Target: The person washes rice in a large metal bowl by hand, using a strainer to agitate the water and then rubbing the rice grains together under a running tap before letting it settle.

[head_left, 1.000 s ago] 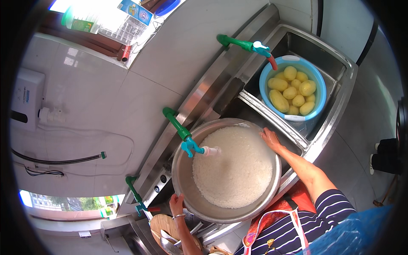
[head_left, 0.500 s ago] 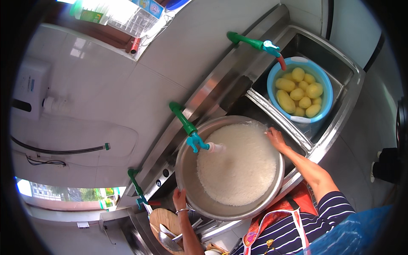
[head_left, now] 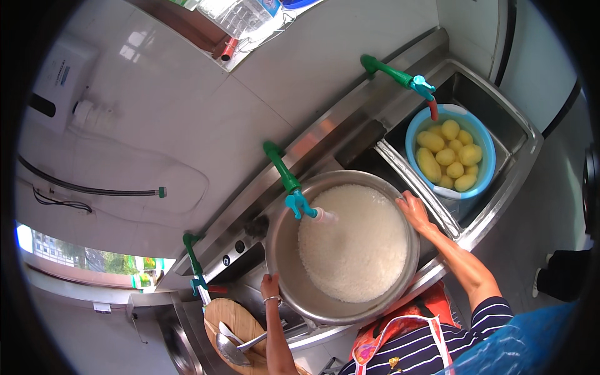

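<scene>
A large round metal basin (head_left: 286, 253) stands tilted at the sink, with white rice (head_left: 356, 256) under cloudy water in it. My left hand (head_left: 270, 287), with a bracelet at the wrist, grips the basin's near-left rim. On the right side, my right hand (head_left: 414, 210) has its fingers curled over the opposite rim. Above the rice, a green tap (head_left: 289, 180) with a turquoise handle points its pale spout into the basin. Whether water is running from it is hard to make out.
A blue tub (head_left: 411, 147) of peeled potatoes (head_left: 454, 153) in water sits in the right sink bowl, under another green tap (head_left: 392, 72). A metal divider (head_left: 425, 187) separates the bowls. At lower left lie a round wooden board (head_left: 234, 309) and a metal ladle (head_left: 231, 349). Another person's dark-clothed legs (head_left: 562, 272) show at right.
The whole view has shifted and turned a little. My right hand's fingers have drawn back onto the rim. My left hand still grips its side of the basin.
</scene>
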